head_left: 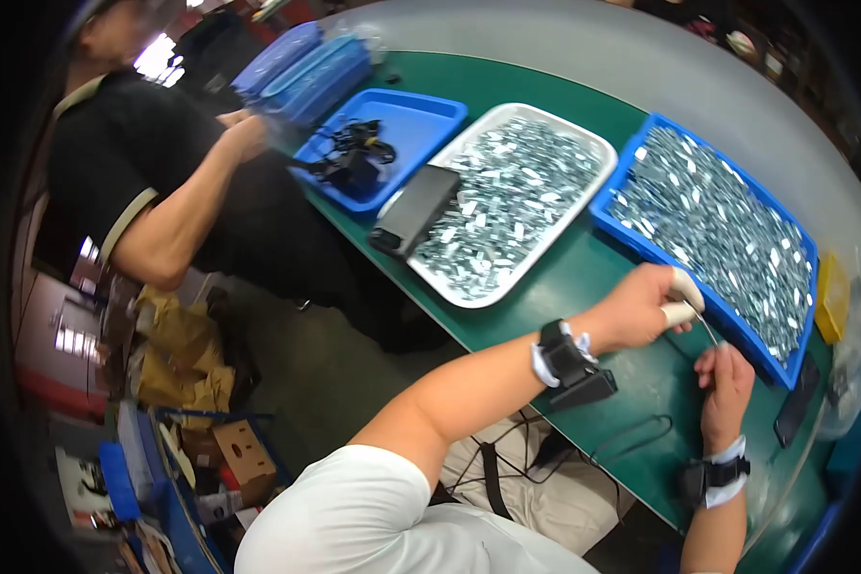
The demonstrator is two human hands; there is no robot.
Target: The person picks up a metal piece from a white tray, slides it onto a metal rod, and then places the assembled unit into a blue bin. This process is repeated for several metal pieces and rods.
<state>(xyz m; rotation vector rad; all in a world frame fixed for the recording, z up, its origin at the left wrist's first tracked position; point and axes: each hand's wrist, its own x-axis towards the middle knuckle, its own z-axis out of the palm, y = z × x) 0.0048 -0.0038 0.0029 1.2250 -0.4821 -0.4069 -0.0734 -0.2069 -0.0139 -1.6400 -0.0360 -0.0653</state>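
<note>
My left hand (633,308), with pale finger cots on thumb and forefinger, pinches one end of a thin shiny metal piece (707,329). At its other end the fingers of my right hand (727,381) are closed; its exact kind is too small to make out. Both hands are at the near edge of a blue tray (631,231) full of small shiny metal parts (717,234). To the left, a white tray (517,293) holds more such parts (521,191). A black box-shaped device (421,209) rests across that tray's left rim.
A blue tray (419,103) with black cabled devices (354,163) stands farther left, beside blue bins (316,77). Another person (187,206) in black is at the table's left. A yellow container (831,298) and a dark phone-like slab (796,402) lie at right. Loose black cable (641,435) hangs near my lap.
</note>
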